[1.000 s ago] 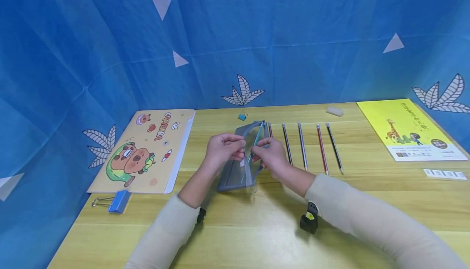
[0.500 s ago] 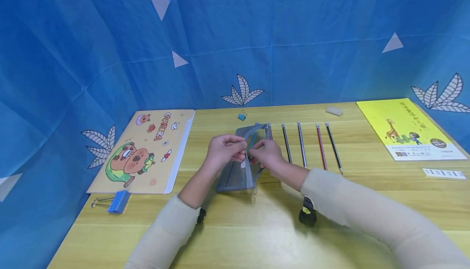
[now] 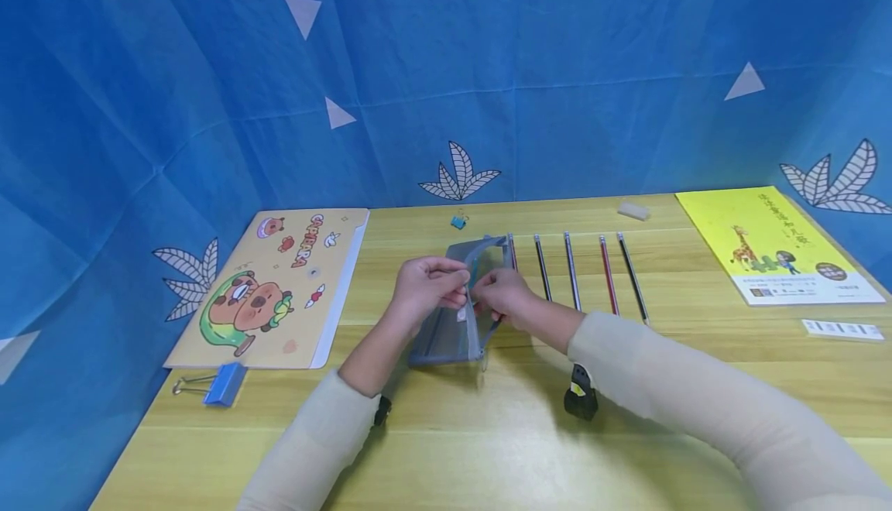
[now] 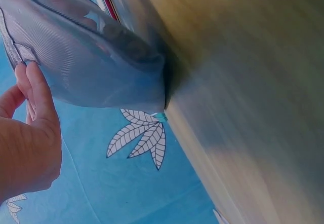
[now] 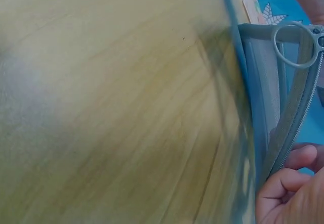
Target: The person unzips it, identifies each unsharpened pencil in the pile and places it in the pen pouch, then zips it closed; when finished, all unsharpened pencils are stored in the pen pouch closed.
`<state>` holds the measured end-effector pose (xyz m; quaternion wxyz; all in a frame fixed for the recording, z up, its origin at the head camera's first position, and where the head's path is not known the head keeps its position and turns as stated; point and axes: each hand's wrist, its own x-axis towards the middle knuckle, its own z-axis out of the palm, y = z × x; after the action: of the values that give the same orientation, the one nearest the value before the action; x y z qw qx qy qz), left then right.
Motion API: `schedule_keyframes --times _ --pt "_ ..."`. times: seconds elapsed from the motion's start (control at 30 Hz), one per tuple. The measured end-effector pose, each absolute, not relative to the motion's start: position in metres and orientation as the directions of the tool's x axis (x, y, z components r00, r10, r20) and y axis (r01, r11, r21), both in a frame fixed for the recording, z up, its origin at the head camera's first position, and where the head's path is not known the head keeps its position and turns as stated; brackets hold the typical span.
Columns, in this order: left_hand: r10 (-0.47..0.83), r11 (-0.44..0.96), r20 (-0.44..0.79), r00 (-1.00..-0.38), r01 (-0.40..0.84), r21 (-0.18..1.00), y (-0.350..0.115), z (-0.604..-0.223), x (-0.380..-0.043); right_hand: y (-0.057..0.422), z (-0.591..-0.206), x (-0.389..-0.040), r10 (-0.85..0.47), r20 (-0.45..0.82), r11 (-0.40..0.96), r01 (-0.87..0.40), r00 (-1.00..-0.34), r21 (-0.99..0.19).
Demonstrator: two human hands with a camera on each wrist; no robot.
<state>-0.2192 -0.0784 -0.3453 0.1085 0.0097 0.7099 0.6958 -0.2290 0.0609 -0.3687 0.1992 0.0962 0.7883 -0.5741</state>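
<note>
A grey see-through mesh zip pencil case (image 3: 446,333) stands on the wooden table with its mouth spread. My left hand (image 3: 427,286) pinches one edge of the mouth near a small pale tag (image 4: 24,51). At the opposite zip edge, my right hand (image 3: 503,293) has its fingers curled over the rim, fingertips inside the mouth. A teal pencil (image 3: 474,271) shows in the case just above the right fingertips; its lower part is hidden. The zip's ring pull (image 5: 295,44) hangs at the near end.
Several pencils (image 3: 573,271) lie in a row right of the case. A capybara folder (image 3: 279,286) and blue binder clip (image 3: 225,385) are left; a small teal clip (image 3: 458,222) and eraser (image 3: 633,210) behind. A yellow book (image 3: 777,248) and white strip (image 3: 843,330) are right.
The teal pencil has slid down into the pencil case, less of it showing now. My right hand has shifted slightly left and down; my left hand keeps its pinch on the edge.
</note>
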Motion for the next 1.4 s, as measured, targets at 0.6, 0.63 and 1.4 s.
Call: schedule_keyframes --times 0.6,0.63,1.4 --pt "0.126 0.019 -0.153 -0.98 -0.151 0.988 -0.079 -0.342 -0.221 0.085 -0.362 -0.218 -0.199 -0.254 0.229 0.207 -0.946 -0.951" --pt "0.121 0.014 -0.154 -0.981 -0.153 0.988 -0.079 -0.342 -0.222 0.088 -0.361 -0.215 -0.211 -0.225 0.223 0.177 -0.951 -0.959" --pt "0.058 -0.012 -0.101 -0.993 -0.102 0.995 -0.092 -0.354 -0.238 0.099 -0.374 -0.147 -0.554 0.228 0.448 -0.517 -0.801 -0.729"
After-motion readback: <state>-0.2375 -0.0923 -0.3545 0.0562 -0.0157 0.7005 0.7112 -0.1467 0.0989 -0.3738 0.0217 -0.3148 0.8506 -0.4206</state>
